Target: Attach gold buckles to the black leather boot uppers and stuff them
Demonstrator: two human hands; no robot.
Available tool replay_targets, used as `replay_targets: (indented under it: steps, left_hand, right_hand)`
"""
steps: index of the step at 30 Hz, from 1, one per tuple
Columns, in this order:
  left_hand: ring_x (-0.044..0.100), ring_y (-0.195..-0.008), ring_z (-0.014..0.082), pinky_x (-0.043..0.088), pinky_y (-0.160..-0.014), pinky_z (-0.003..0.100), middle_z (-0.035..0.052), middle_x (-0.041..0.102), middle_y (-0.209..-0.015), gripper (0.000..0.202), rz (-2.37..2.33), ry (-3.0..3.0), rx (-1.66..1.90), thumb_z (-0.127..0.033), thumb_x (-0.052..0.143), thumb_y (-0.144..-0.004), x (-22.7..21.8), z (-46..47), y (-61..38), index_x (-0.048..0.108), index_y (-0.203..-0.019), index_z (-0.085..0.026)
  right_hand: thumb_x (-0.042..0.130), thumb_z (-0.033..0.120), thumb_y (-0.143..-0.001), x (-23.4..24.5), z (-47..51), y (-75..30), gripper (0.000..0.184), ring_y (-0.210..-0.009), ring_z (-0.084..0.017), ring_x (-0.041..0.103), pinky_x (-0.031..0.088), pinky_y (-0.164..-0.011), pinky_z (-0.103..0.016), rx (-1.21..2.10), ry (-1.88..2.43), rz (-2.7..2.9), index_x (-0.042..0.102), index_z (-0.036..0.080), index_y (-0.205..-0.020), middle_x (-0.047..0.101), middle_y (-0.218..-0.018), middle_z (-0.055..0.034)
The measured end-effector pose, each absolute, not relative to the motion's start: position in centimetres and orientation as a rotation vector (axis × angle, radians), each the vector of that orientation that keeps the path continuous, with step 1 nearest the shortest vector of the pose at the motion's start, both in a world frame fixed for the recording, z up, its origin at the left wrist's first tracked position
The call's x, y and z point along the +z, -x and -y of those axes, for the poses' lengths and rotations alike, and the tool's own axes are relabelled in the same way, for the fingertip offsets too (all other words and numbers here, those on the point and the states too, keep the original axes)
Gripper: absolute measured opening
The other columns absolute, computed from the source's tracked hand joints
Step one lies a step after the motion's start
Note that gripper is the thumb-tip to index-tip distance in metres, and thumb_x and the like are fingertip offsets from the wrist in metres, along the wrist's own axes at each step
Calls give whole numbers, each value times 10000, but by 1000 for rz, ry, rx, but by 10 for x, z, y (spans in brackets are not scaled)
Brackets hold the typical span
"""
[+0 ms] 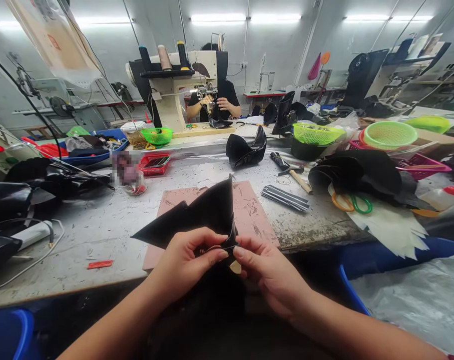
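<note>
A black leather piece (204, 212) with pointed flaps stands up in front of me, above a pink cutting mat (249, 210) on the workbench. My left hand (185, 262) pinches its lower edge between thumb and fingers. Facing it, my right hand (266, 272) pinches the same edge from the right, fingertips nearly touching the left ones. A small tan bit shows under the right thumb; I cannot make out what it is.
A hammer (294, 175), black strips (285, 197), scissors (352, 202) and heaps of black leather (358, 172) lie to the right. Green baskets (390, 134) and a red tray (154, 165) stand behind. A person sews at a machine (174, 85) across the bench. Blue bins flank me.
</note>
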State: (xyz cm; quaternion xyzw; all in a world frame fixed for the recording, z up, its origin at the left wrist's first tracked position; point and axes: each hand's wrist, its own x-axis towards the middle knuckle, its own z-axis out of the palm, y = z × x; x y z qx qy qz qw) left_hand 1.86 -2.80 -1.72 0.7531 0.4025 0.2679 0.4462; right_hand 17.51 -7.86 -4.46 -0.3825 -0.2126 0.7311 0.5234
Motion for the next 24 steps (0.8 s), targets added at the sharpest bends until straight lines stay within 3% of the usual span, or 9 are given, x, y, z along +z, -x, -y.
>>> replay_targets:
  steps: [3,6,13,19,24]
  left_hand:
    - [572,-628,127,437,-572,219,-2,652,-683,125,-990,-1937,676,-252,614,-736,-16,27,-20,662,-809,-163]
    - [559,-603,117,426,-556,213,-11,646,-676,101,-993,-1994,703,-226,592,-750,-17,28,-22,644,-815,-168]
    - [550,-600,104,410,-547,197,-20,638,-669,104,-979,-1938,779,-222,596,-759,-21,34,-22,631,-848,-183]
    - [539,-575,115,419,-544,217,-25,601,-612,187,-1041,-1815,646,-276,605,-739,-16,30,-20,616,-894,-172]
    - [548,-589,120,424,-543,218,-8,624,-634,141,-1026,-1783,669,-276,608,-727,-16,31,-23,635,-799,-158]
  right_hand:
    - [787,310,-588,-42,79,-175,300,-525,-46,490,358,-485,-154,1709,934,576,676,137,-807,603,-612,22]
    - [822,280,-522,-42,79,-175,372,-558,-60,513,405,-535,-177,1651,959,574,668,149,-835,616,-655,23]
    - [859,193,-421,-43,81,-177,307,-501,-57,522,422,-507,-174,1704,933,412,642,137,-630,619,-582,25]
    - [848,223,-465,-46,83,-180,337,-526,-46,515,419,-506,-157,1777,916,403,701,138,-755,641,-640,9]
    - [835,250,-497,-46,82,-182,337,-588,-75,544,460,-549,-188,1786,907,509,678,141,-775,633,-678,3]
